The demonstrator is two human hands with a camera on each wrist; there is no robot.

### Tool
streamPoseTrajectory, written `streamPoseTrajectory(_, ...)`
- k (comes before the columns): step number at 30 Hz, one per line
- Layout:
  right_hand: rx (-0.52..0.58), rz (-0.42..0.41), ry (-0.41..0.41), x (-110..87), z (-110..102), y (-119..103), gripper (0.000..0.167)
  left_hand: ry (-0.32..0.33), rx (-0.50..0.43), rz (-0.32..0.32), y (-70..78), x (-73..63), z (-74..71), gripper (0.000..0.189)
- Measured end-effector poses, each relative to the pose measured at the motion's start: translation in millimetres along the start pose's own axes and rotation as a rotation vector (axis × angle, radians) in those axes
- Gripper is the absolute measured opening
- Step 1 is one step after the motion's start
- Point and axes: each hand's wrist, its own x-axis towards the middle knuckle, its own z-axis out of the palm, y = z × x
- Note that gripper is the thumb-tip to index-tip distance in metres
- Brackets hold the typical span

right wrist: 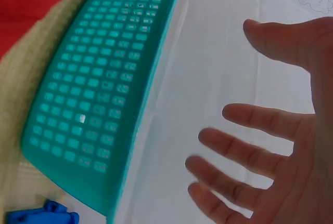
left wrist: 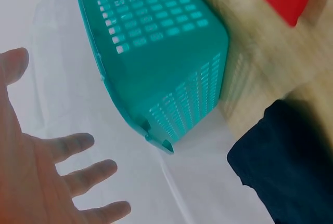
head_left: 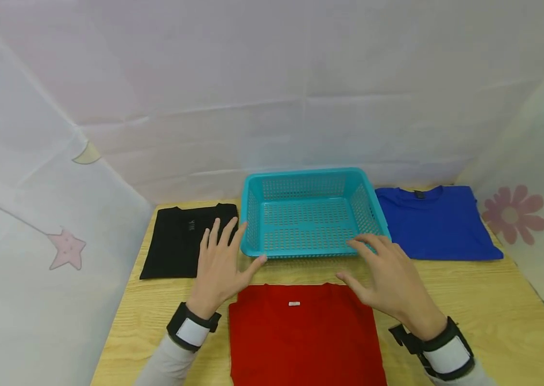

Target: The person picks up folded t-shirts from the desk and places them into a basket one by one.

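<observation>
A turquoise plastic basket (head_left: 301, 252) with perforated sides stands at the back middle of the table, holding nothing. Near its front left corner hovers my left hand (head_left: 221, 268), fingers spread and grasping nothing. My right hand (head_left: 390, 276) is by the front right corner, fingers slightly bent, thumb apart, also free. In both wrist views the fingers stay clear of the basket (left wrist: 171, 63). In front lies a folded red T-shirt (head_left: 306, 338) with a small white label. A folded black T-shirt (head_left: 170, 241) is to the left, partly behind my left hand. A folded blue T-shirt (head_left: 441, 225) lies right.
The light wooden table (head_left: 484, 311) runs beneath everything. Pale cloth walls (head_left: 272, 107) enclose it at the back and both sides, the back one just behind the basket. Each wrist wears a black strap with a white band.
</observation>
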Motion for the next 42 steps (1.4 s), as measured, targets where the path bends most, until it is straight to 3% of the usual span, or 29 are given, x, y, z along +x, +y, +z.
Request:
streamPoseTrajectory(3,0.047,-0.008,-0.076,-10.6,2.7,-4.9,0.049,0.021,-0.019,0.001,1.1,-12.9,-1.3,0.082)
streamPoseTrajectory(7,0.122,0.042,-0.275,-25.3,8.0,-7.6,0.043,0.004,-0.033,-0.040,1.8,-34.2,-3.3,0.072)
streamPoseTrajectory(10,0.145,0.079,-0.378,-33.1,14.2,-3.9,0.051,-0.049,-0.051,-0.079,1.5,-47.2,-0.1,0.072)
streamPoseTrajectory(13,0.164,0.092,-0.421,-38.6,24.7,4.4,0.066,-0.120,-0.068,-0.103,1.5,-55.6,8.3,0.077)
streamPoseTrajectory(19,0.214,0.089,-0.453,-49.0,56.1,27.8,0.086,-0.245,-0.103,-0.103,3.7,-67.3,29.9,0.081)
streamPoseTrajectory(26,0.206,0.119,-0.436,-52.3,74.5,42.8,0.091,-0.370,-0.102,-0.117,1.6,-78.6,43.6,0.084)
streamPoseTrajectory(32,0.186,0.123,-0.415,-48.8,76.3,42.8,0.086,-0.398,-0.106,-0.119,-4.0,-77.2,42.4,0.078)
streamPoseTrajectory(37,0.174,0.117,-0.379,-49.4,79.2,41.1,0.070,-0.385,-0.144,-0.129,-6.1,-74.8,42.9,0.066)
streamPoseTrajectory(42,0.265,0.182,-0.435,-54.2,76.8,39.1,0.057,-0.411,-0.275,-0.169,-2.9,-76.4,41.2,0.055)
